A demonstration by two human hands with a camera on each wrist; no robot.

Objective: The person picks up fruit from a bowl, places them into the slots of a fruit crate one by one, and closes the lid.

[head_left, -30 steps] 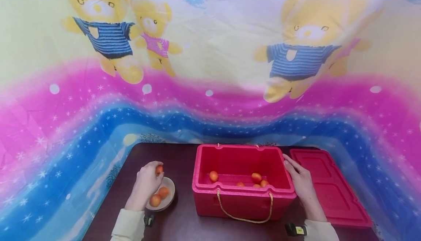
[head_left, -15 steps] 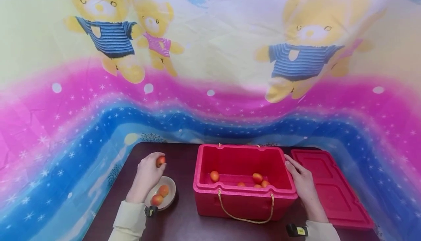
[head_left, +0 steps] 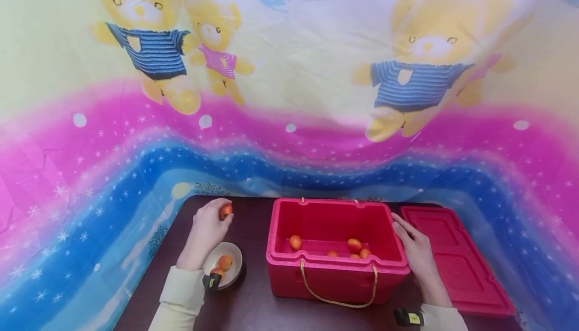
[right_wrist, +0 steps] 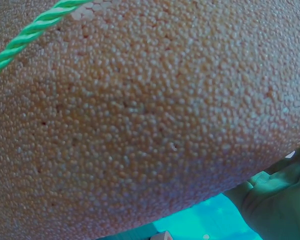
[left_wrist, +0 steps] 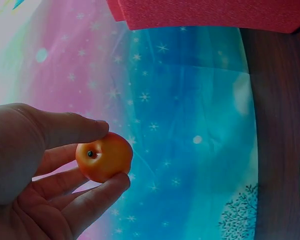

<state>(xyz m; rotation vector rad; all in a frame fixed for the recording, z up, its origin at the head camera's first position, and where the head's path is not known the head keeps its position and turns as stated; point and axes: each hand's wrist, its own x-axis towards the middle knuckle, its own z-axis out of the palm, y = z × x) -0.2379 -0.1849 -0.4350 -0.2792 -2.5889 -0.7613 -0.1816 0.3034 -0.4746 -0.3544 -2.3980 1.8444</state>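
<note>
My left hand (head_left: 209,228) pinches a small orange-red fruit (left_wrist: 105,157) between thumb and fingertips; a dark stem stub sits in its dimple. It is held above the table, beyond a white bowl (head_left: 235,269). Two similar fruits, an upper one (head_left: 224,262) and a lower one (head_left: 218,273) partly covered by the wrist strap, lie in the bowl. My right hand (head_left: 418,250) rests against the right side of a red foam box (head_left: 336,283), its fingers fairly straight near the rim. Inside the box lie several fruits (head_left: 295,242), some partly hidden by the front wall.
The red lid (head_left: 461,255) lies flat on the dark table (head_left: 249,311), right of the box. A rope handle (head_left: 336,305) hangs on the box's front. Behind the table hangs a cloth (head_left: 289,165) printed with bears.
My left hand has lifted the fruit up and away from the bowl, toward the table's far edge. The right hand stays against the box.
</note>
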